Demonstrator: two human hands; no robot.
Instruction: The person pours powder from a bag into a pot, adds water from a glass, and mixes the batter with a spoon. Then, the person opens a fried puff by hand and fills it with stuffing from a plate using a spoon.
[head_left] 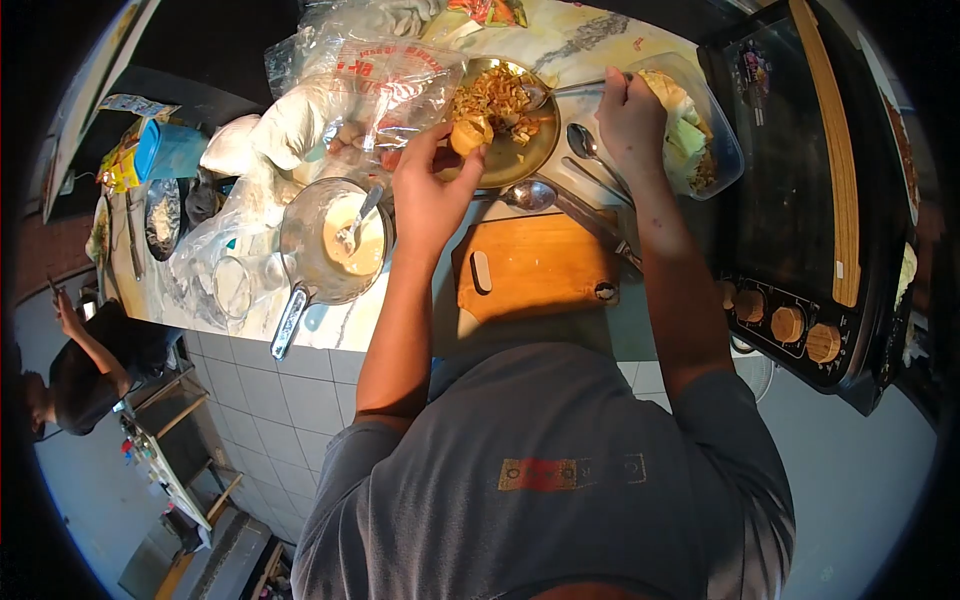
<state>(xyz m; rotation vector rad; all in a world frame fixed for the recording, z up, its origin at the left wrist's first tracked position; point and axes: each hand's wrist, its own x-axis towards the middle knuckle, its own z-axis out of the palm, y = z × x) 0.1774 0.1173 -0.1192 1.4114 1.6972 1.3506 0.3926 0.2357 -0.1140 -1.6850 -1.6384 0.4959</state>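
Between the thumb and fingers of my left hand (437,190) is a small round yellow-orange piece of food (470,134), held above the near left part of a brass-coloured plate (540,150). Shredded brown-orange filling (495,95) lies on that plate. My right hand (632,115) is closed around the handle of a metal spoon (575,88), whose bowl reaches the filling from the right. Beside my right wrist, more spoons (582,141) lie on the counter.
A wooden board (535,265) lies nearest my body. Left of it stands a pot (305,235) with pale batter and a spoon. Plastic bags (380,85) cover the back left. A plastic container (725,150) and black oven (790,220) are right. Another person (90,350) is far left.
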